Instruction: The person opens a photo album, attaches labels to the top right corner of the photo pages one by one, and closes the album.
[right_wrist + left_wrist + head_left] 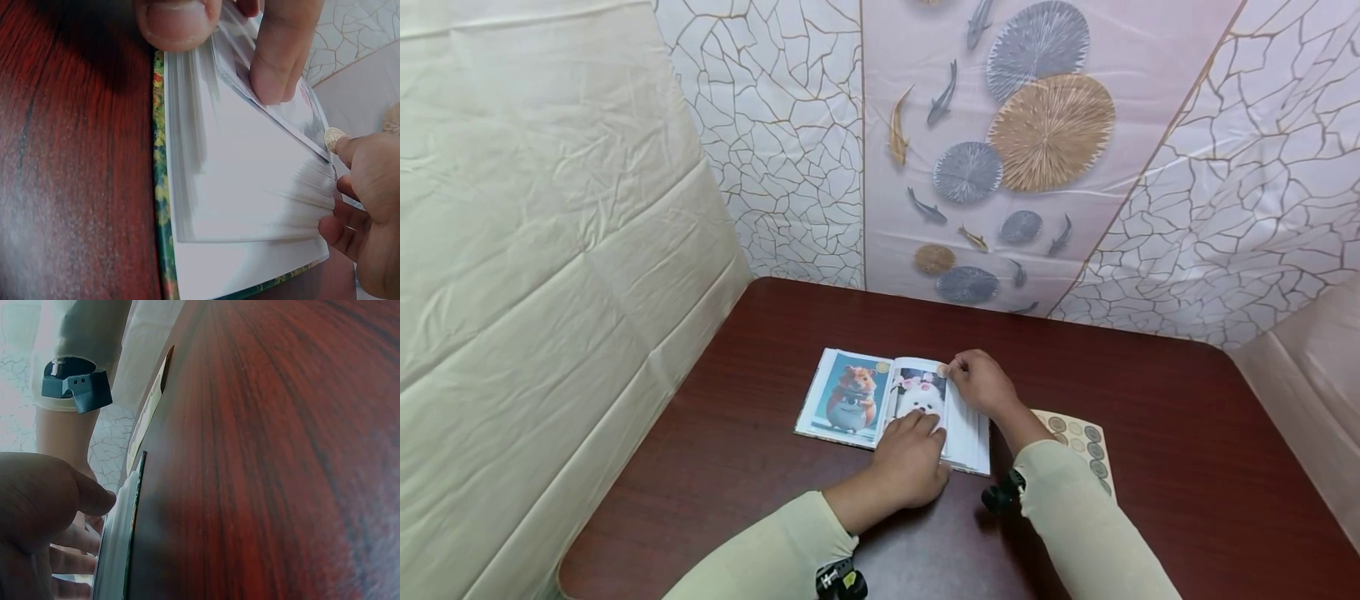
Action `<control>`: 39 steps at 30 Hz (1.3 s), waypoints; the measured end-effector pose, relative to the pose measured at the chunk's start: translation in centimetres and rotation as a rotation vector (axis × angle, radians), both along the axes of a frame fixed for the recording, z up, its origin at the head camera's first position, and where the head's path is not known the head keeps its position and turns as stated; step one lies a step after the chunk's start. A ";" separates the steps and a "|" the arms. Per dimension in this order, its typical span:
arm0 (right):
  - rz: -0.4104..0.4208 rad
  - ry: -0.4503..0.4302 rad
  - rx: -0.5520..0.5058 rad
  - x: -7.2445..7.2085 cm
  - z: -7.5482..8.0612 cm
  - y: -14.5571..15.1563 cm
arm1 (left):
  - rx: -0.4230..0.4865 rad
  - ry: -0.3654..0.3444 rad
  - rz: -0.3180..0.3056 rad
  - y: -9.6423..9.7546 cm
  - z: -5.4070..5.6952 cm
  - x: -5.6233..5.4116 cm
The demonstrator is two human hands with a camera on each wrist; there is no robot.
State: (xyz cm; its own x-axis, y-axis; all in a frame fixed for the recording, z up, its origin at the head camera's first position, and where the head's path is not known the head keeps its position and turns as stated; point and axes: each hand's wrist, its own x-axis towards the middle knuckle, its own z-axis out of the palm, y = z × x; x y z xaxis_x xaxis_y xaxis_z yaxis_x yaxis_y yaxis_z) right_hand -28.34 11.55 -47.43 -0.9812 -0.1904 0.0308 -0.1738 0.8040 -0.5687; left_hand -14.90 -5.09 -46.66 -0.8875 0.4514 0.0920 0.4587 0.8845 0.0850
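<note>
An open photo album (968, 429) with a patterned cover lies on the table. Its left page shows a hamster picture (850, 400) with a round gold sticker (882, 367) in the upper corner. The facing page carries a picture of a white fluffy animal (919, 393) wearing pink flowers. My left hand (912, 458) rests on this page's lower part, fingers extended and pressing it. At the upper outer corner, my right hand (983, 383) pinches another round gold sticker (333, 139), thumb against it at the page edge. Curled fingers sit beside the stack of leaves (250, 194).
A cream sheet of round stickers (1077, 433) lies right of the album, partly under the right forearm. Dark cameras are strapped on both wrists. The reddish-brown table (722, 500) meets fabric-covered walls at the left and back.
</note>
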 end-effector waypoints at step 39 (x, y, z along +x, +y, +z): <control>-0.006 0.000 0.067 0.3 -0.1 -0.6 | -0.018 0.003 0.003 0.0 -0.1 0.1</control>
State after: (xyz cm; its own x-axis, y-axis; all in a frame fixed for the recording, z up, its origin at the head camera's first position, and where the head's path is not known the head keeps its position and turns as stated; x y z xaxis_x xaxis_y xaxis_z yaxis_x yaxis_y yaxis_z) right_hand -28.06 10.91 -47.58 -0.9823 -0.1865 0.0181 -0.1691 0.8410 -0.5139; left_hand -14.84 -5.04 -46.72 -0.8885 0.4506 0.0867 0.4565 0.8871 0.0681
